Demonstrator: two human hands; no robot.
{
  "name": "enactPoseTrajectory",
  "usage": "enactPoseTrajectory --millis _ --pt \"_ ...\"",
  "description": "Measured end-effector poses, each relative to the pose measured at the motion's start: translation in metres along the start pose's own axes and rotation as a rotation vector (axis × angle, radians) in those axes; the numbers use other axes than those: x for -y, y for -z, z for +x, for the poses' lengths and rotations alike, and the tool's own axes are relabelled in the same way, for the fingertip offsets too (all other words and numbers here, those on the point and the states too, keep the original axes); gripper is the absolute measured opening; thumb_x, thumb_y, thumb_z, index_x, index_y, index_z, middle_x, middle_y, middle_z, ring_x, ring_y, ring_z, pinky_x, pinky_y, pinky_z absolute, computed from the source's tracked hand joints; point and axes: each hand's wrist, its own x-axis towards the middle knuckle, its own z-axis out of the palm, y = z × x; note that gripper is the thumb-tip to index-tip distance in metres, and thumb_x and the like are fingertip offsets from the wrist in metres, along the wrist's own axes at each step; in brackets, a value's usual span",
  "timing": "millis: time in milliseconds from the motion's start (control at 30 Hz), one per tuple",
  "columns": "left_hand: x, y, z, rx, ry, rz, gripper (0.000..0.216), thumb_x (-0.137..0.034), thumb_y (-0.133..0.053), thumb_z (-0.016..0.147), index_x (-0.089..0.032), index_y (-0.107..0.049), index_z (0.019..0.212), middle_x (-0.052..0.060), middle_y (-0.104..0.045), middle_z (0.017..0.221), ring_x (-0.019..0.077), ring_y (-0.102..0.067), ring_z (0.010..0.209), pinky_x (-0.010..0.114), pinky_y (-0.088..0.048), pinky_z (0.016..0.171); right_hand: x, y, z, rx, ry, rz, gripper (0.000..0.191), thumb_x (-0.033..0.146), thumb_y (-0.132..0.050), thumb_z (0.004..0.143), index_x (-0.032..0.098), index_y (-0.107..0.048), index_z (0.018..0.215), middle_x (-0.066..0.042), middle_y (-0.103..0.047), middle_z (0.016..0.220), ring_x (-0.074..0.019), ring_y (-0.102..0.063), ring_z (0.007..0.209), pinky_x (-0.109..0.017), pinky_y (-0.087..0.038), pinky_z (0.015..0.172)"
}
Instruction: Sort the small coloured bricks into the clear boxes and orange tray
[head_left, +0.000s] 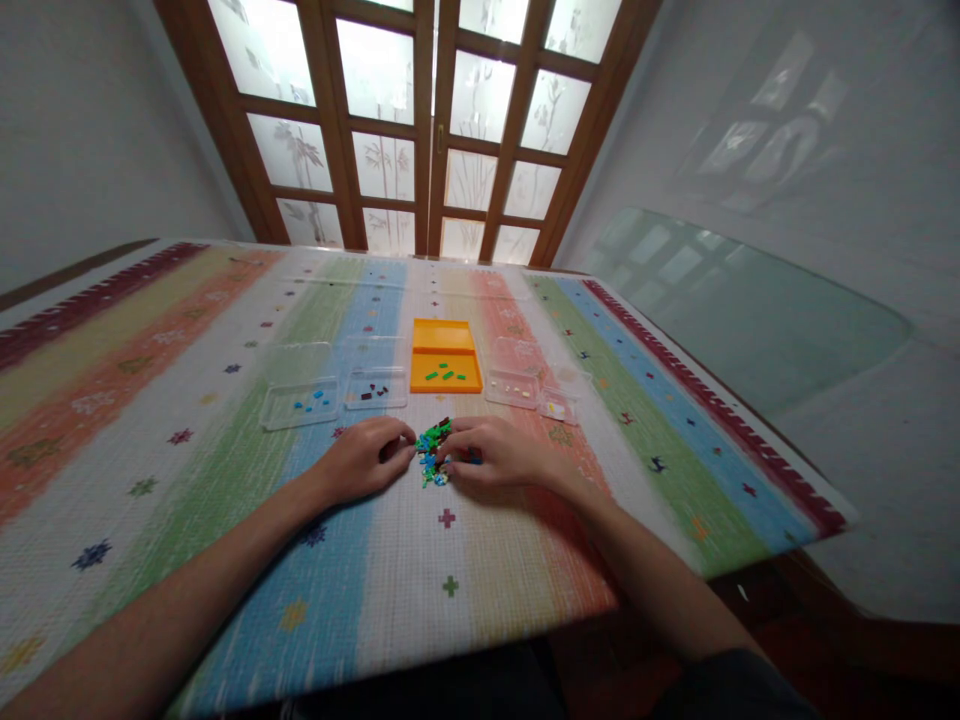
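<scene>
Pile [433,455] of small coloured pieces, lying toward the near side of the worktop [187,420], midway between the two hands. The worktop is covered by a striped woven cloth, and a glazed wooden door [435,120] stands behind it. Orange tray [445,338], directly beyond the pile, holds a few green pieces [444,375]. Clear trays flank it. To its left are a tray of blue pieces [276,410] and a tray of dark red pieces [395,385]. To its right are a tray of pale pieces [493,388] and a small tray [570,402], whose contents are too small to tell. Left hand [367,462] rests palm down, fingers [401,452] curled narrow, tips touching the pile's left edge. Right hand [499,455] has its fingers [459,440] drawn close together on the pile's right edge. Whether either hand holds a piece cannot be told, as the tips are hidden among the pieces. The step in hand appears to be singling out one piece from the pile. Done well, it likely calls for one hand to steady the heap while the other pinches a single piece by its sides. That piece should be lifted clear so that its neighbours neither cling nor scatter. Spreading the pile flat would probably make the colours easier to tell apart.
</scene>
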Motion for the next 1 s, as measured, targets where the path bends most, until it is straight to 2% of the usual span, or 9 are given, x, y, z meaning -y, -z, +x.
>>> enactPoseTrajectory --millis 100,300,533,767,1000 --pt "0.000 0.000 0.000 0.000 -0.007 0.010 0.017 -0.028 -0.052 0.090 -0.017 -0.066 0.090 -0.001 -0.057 0.066 0.0126 -0.050 0.059 0.026 -0.042 0.062 0.004 -0.005 0.002 0.020 0.024 -0.016 0.019 0.010 -0.062 0.087 0.017 -0.075 0.098 -0.007 -0.070 0.101 -0.0151 -0.062 0.086 -0.027 -0.048 0.080" --pt "-0.001 0.001 0.000 0.003 0.006 0.011 0.017 -0.028 -0.052 0.090 -0.018 -0.066 0.090 -0.001 -0.057 0.067 0.0132 -0.051 0.061 0.026 -0.043 0.063 0.004 -0.008 0.002 0.049 0.021 -0.025 0.012 0.022 -0.065 0.089 0.019 -0.076 0.092 -0.005 -0.068 0.093 -0.0151 -0.060 0.082 -0.027 -0.047 0.077" --pt "0.000 0.000 0.000 -0.003 0.006 0.006 0.017 -0.029 -0.053 0.090 -0.018 -0.066 0.090 0.000 -0.058 0.067 0.0137 -0.051 0.061 0.027 -0.043 0.064 0.001 -0.003 -0.004 0.060 -0.025 -0.047 0.015 0.009 -0.065 0.076 0.018 -0.073 0.085 -0.003 -0.067 0.090 -0.0136 -0.058 0.076 -0.024 -0.044 0.070" --pt "0.001 -0.001 0.000 0.000 -0.001 0.007 0.018 -0.028 -0.052 0.090 -0.017 -0.066 0.090 -0.001 -0.057 0.067 0.0135 -0.051 0.061 0.027 -0.041 0.062 0.005 -0.008 0.000 0.021 -0.017 -0.088 0.019 0.008 -0.059 0.080 0.017 -0.073 0.089 -0.005 -0.069 0.094 -0.0152 -0.059 0.081 -0.026 -0.044 0.074" --pt "0.002 -0.001 0.000 -0.009 -0.008 0.015 0.017 -0.028 -0.052 0.090 -0.018 -0.066 0.090 -0.001 -0.058 0.068 0.0135 -0.051 0.061 0.026 -0.042 0.062 0.001 -0.016 0.000 0.016 0.019 -0.099 0.011 0.016 -0.062 0.086 0.019 -0.071 0.091 -0.005 -0.068 0.095 -0.0156 -0.058 0.083 -0.027 -0.044 0.076"
